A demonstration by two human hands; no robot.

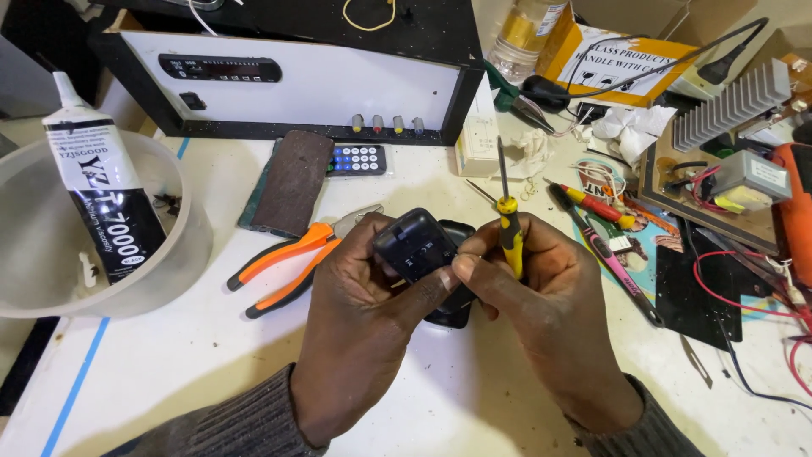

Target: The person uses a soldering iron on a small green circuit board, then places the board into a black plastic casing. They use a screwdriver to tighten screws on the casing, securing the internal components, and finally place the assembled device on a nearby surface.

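The small black plastic device (416, 245) sat at the centre of the frame, lifted just off the white table (211, 355) and tilted so its face looked up toward the camera. The left hand (364, 313) was closed around it from the lower left, thumb pressed across its lower right corner, fingers wrapped behind. A second black piece (450, 313), perhaps its back shell, showed beneath and behind it; whether the two were joined could not be told.

The right hand (541, 305) came in from the lower right and was the nearer one to the device's right edge, its fingertips touching the left thumb there. It was clamped on the yellow-handled screwdriver (509, 224), whose long axis ran almost straight up the frame, shaft pointing to the top, tip away from the device. So the device lay immediately left of that grip, touching distance, with the tool upright beside it rather than aimed at it.

Around them, going down in size: the black-and-white speaker box (313, 85) across the top, the translucent bowl (190, 245) with a glue tube (101, 186) at left, orange-handled pliers (283, 267) just left of the left hand, a small remote (357, 159) above, and a red-and-yellow screwdriver (596, 206) to the right.
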